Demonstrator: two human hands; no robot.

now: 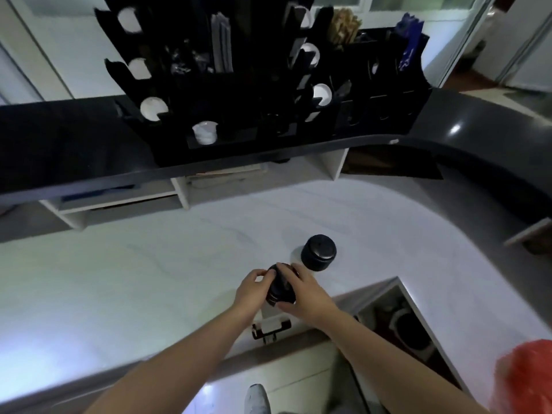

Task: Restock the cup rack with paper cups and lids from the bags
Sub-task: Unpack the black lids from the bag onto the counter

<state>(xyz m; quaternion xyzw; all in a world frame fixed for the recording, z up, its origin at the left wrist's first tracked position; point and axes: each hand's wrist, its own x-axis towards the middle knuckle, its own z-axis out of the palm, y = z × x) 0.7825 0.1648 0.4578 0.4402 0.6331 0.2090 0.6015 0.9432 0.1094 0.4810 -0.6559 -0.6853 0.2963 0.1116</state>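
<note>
Both hands, left hand (254,286) and right hand (301,289), gripped black lid stack (280,289) lying sideways; cup rack (268,94) stood far behind stack, up on dark counter (74,141)

Bare forearms (185,351), grey shoe (257,398)

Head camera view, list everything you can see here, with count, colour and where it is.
Stack of lids: one, black, held over the white counter's near edge.
Second lid stack: one, black, standing on the counter beyond the hands.
Cup rack: one, black, on the dark raised ledge.
Paper cups: several, white, showing at the rack's openings.
White counter: one, below the ledge.
Plastic bag: one, red, lower right corner.
Shoe: one, grey, bottom edge.
Left hand: grips the held stack.
Right hand: grips it too.
</note>
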